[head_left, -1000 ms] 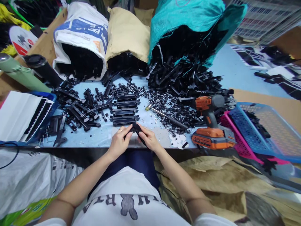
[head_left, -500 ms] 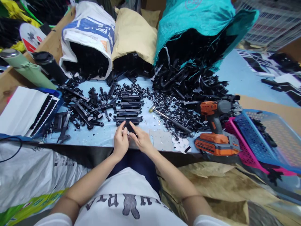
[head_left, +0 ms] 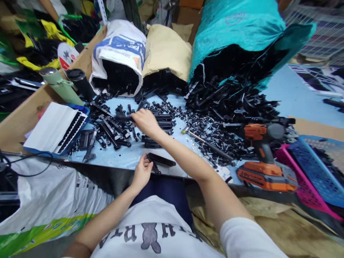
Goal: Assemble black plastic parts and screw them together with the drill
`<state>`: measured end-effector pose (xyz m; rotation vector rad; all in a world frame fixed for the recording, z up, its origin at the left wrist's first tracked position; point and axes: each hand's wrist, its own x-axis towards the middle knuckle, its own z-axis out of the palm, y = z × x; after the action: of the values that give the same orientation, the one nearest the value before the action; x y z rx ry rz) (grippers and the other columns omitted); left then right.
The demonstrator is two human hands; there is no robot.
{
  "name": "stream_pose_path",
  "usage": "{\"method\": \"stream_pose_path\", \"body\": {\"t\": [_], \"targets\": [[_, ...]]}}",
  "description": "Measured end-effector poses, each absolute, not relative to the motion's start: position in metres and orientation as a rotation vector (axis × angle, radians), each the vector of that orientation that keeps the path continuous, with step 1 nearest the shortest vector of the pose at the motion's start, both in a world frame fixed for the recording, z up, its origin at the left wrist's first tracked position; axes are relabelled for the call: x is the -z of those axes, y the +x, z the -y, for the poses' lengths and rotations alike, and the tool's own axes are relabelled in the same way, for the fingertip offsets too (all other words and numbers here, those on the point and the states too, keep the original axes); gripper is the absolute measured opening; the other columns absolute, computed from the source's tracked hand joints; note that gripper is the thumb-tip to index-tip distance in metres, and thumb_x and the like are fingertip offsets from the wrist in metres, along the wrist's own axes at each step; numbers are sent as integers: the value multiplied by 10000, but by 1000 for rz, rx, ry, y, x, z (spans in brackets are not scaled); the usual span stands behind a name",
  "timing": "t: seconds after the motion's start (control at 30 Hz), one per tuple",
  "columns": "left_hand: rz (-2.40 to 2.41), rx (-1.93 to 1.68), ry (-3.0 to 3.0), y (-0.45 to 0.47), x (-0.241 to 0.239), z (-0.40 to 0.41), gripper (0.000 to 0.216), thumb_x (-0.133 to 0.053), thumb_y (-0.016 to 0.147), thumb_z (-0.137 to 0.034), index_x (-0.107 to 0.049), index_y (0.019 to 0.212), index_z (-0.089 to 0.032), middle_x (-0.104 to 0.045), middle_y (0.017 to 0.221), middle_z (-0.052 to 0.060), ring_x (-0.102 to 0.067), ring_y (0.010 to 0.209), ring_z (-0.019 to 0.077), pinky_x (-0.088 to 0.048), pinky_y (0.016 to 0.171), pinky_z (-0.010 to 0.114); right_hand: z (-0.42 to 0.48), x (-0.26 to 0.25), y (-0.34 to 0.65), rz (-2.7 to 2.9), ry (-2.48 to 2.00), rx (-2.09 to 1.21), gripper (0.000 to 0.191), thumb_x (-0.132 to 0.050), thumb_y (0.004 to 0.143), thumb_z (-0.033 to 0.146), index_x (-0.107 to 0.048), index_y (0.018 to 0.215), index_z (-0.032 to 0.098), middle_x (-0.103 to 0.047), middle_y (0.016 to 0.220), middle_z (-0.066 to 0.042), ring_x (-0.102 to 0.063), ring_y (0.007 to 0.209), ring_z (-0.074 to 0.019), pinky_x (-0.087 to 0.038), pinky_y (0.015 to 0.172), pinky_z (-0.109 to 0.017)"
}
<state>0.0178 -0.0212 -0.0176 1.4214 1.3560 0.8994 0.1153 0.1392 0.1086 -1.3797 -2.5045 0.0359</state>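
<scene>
Blue tabletop (head_left: 120, 159) runs out of view at right. Over heaped parts (head_left: 110, 137), a blurred black bar (head_left: 124, 117) is pinched in the right hand (head_left: 146, 122), contact hidden; by the front edge, the left hand (head_left: 143, 172) grips a forked black piece (head_left: 163, 160), one end covered.

Workroom, crowded, lit evenly with soft shadows. Desk (head_left: 283, 94), one, light blue top, dark front edge, deep shade beneath. Board (head_left: 24, 120), one, bare wood, set on edge along the desk's left side. Cardboard sheet (head_left: 309, 125), brown, flat at right. Crate (head_left: 313, 34), white, openwork sides, far right corner. Box (head_left: 191, 4), brown cardboard, at the back. Post (head_left: 102, 11), pale, with holes, leaning in view, back left. Basket (head_left: 71, 17), green rim, dark contents, beyond the board. Sack (head_left: 48, 193), white with green band, low left. Brown wrapping (head_left: 285, 229), creased, low right
</scene>
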Motion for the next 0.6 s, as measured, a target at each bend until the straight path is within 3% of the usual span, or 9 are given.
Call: {"method": "stream_pose_path", "body": {"t": [0.1, 0.17, 0.2, 0.27, 0.37, 0.47, 0.53, 0.6], "targets": [[-1404, -867, 1965, 11, 2, 15, 430, -510, 850, -297, -442, 1261, -189, -513, 1202, 148, -488, 1145, 264, -418, 939, 447, -86, -122, 184, 2025, -1567, -188, 635, -550, 848, 306, -258, 1393, 165, -599, 1009, -91, -547, 877, -239, -388, 764, -351], [-1205, -716, 2345, 15, -6, 5, 395, -516, 852, -294, -483, 1237, -213, -505, 1238, 134, -400, 1233, 289, -311, 1015, 492, -45, -111, 227, 1724, -1721, -307, 824, -603, 806, 375, -118, 1445, 184, -610, 813, -36, -558, 674, -192, -406, 672, -316], [-1041, -601, 2493, 19, -9, -2, 383, -528, 848, -285, -498, 1225, -230, -524, 1220, 120, -400, 1232, 286, -289, 1020, 490, -25, -99, 245, 1610, -1785, -360, 861, -623, 784, 400, -118, 1448, 187, -591, 713, -4, -537, 583, -176, -408, 621, -305], [-743, -368, 2665, 31, -11, -14, 368, -530, 850, -258, -508, 1217, -257, -576, 1129, 97, -468, 1156, 256, -317, 978, 442, 10, -67, 270, 1432, -1892, -498, 739, -616, 775, 428, -295, 1396, 185, -544, 586, 27, -513, 490, -168, -411, 565, -301], [-677, -172, 2743, 47, -7, -28, 327, -438, 890, -187, -510, 1205, -236, -613, 947, 79, -550, 959, 208, -376, 837, 358, 45, -27, 286, 1438, -2049, -686, 385, -427, 883, 352, -533, 1198, 157, -565, 577, -1, -565, 533, -177, -441, 617, -309], [-855, -122, 2761, 53, -7, -33, 285, -416, 898, -194, -523, 1162, -200, -605, 937, 86, -537, 916, 215, -371, 790, 349, 55, -21, 295, 1952, -2115, -553, 338, -384, 868, 194, -562, 1150, 144, -626, 812, -78, -593, 736, -188, -425, 715, -302], [-900, -109, 2750, 55, -10, -33, 276, -445, 891, -238, -520, 1153, -196, -600, 973, 88, -524, 930, 223, -370, 791, 349, 51, -29, 302, 2406, -1967, -334, 272, -464, 836, 178, -588, 1076, 147, -600, 994, -126, -560, 874, -217, -396, 752, -313], [-872, -90, 2734, 57, -15, -33, 299, -451, 887, -251, -502, 1177, -201, -594, 1015, 85, -513, 954, 224, -372, 799, 346, 45, -37, 308, 2758, -1675, -192, 178, -497, 853, 213, -597, 989, 158, -586, 1036, -132, -523, 948, -233, -361, 804, -333]]}}
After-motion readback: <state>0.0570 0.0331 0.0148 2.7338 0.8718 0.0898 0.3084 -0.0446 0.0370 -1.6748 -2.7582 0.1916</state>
